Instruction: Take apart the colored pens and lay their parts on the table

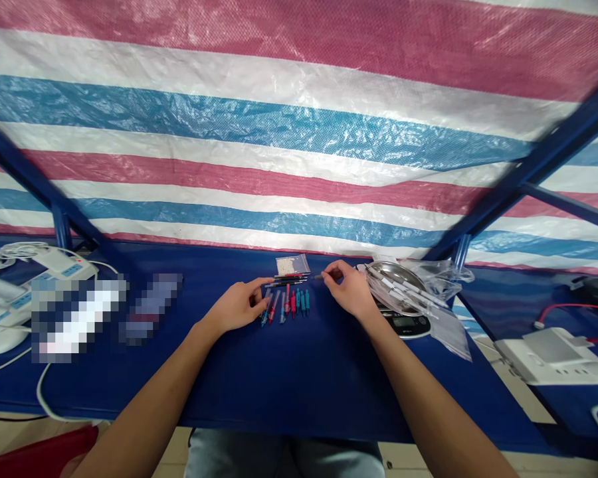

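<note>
Several coloured pens point(286, 307) in red and teal lie side by side on the blue tabletop point(289, 385), tips toward me. Beyond them, a few dark pens point(289, 281) lie crosswise, and behind those sits a small clear bag of white bits point(293, 265). My left hand point(236, 307) rests just left of the pens, fingertips close to the dark pens' left ends. My right hand point(349, 289) pinches a slim dark pen part point(319, 276) between its fingertips. Just right of that hand stand a steel bowl point(396, 279) on a black kitchen scale point(406, 324).
A clear bag of white pens point(408, 287) lies over the bowl. White devices with cables point(40, 265) stand at the far left, next to pixelated blurred patches. A white device with a red wire point(548, 352) is at right. A striped tarp point(279, 133) hangs behind on blue steel bars.
</note>
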Demonstrator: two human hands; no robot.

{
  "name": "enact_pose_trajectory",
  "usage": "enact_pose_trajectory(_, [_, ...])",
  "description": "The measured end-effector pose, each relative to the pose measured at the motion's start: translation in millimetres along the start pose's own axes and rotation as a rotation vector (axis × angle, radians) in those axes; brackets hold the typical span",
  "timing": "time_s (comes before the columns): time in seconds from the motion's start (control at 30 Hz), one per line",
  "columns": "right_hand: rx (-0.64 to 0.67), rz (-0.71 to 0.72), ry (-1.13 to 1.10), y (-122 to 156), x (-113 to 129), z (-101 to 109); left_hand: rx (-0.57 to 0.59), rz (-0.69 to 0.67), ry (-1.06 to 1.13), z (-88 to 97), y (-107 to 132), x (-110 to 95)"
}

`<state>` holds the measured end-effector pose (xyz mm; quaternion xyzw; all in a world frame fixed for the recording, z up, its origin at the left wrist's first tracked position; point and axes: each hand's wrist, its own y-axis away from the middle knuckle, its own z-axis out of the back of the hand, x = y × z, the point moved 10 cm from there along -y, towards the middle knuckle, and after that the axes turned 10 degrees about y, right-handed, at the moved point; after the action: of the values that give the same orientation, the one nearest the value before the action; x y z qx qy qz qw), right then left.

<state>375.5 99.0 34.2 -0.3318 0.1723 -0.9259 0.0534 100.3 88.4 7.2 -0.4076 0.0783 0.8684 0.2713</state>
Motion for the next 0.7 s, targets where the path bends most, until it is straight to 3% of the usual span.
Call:
enact_pose_trajectory(0.1, [0.162,0.051,0.084,5.8,11.5,-13.8,-0.091,0.029,-0.003,15.1,-0.3,9.2])
enact_pose_trajectory(0.27, [0.405,0.158,0.053,23.1,32.2,-36.4,-0.36,0.094,-0.075,50.3,4.0,31.0])
enact_pose_trajectory(0.4, [0.508,0.175,-0.025,29.1,37.9,-44.3,-0.4,0.045,-0.079,50.4,3.8,30.7])
enact_pose_trajectory(0.47, [0.477,0.154,-0.06,24.9,34.7,-42.3,-0.35,-0.015,-0.071,39.5,0.3,23.7])
enact_pose_trajectory(0.7, [0.18,0.137,-0.014,8.8,18.0,-33.7,-0.245,-0.118,0.026,10.3,-16.4,3.9])
